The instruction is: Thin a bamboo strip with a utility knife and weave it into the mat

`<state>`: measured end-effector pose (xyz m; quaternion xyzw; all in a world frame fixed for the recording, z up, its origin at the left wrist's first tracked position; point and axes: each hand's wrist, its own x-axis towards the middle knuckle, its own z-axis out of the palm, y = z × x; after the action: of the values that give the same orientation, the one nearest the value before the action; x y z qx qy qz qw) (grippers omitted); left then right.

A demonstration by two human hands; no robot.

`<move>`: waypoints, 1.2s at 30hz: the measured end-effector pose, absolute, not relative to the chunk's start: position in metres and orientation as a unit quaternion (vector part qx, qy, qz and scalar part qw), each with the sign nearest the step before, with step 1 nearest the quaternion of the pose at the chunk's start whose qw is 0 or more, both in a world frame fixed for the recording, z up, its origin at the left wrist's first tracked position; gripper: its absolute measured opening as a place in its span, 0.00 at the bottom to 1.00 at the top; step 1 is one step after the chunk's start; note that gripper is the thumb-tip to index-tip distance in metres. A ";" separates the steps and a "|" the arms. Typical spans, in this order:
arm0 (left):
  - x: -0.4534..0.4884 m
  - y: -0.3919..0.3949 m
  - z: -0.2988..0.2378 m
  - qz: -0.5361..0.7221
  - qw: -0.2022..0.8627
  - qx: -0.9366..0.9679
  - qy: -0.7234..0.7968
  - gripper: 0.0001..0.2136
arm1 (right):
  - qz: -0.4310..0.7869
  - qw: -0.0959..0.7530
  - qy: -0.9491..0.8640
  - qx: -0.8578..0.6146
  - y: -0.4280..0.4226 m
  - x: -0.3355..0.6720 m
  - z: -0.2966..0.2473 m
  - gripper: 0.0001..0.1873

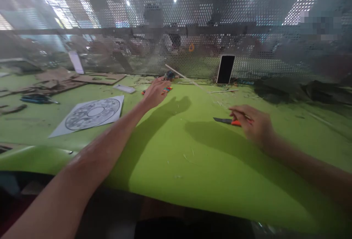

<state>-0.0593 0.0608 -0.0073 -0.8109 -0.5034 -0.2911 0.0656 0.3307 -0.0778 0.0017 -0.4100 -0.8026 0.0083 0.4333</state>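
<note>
My left hand (156,91) reaches to the back middle of the green table (165,151), with its fingers stretched out. Small multicoloured pieces (167,90) show beside and partly under it; I cannot tell what they are. A dark bundled thing (169,74) lies just beyond the fingertips. On the right, my right hand (257,124) is closed around the orange handle of a knife (224,120). Its dark blade points left, low over the table, and most of the handle is hidden by the fingers.
A sheet with a printed ring pattern (93,113) lies at the left, near blue-handled pliers (38,99) and cardboard pieces (99,78). A phone (226,69) leans against the perforated metal screen (203,52). A thin strip (187,78) slants at the back; dark cloth-like material (286,89) lies right.
</note>
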 end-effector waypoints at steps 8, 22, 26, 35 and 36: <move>-0.091 0.070 -0.023 -0.191 -0.024 -0.652 -0.733 0.41 | 0.000 0.386 -0.799 -0.461 -0.064 0.343 0.003 0.16; -0.105 0.081 -0.025 -0.170 -0.025 -0.647 -0.743 0.32 | -0.102 0.147 -0.830 -0.528 -0.066 0.348 0.009 0.15; -0.111 0.082 -0.028 -0.212 -0.037 -0.651 -0.728 0.34 | -0.104 0.201 -0.825 -0.518 -0.066 0.348 0.005 0.14; -0.109 0.088 -0.004 -0.597 -0.190 -0.529 -0.572 0.35 | -0.156 0.394 -0.783 -0.455 -0.050 0.356 -0.002 0.11; -0.107 0.089 -0.001 -0.629 -0.231 -0.499 -0.549 0.34 | -0.160 0.397 -0.782 -0.454 -0.049 0.357 -0.003 0.10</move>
<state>-0.1065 0.0889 -0.0006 -0.4993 -0.5494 -0.6287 -0.2314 0.3566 -0.0486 -0.0035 -0.4536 -0.7817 -0.1604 0.3967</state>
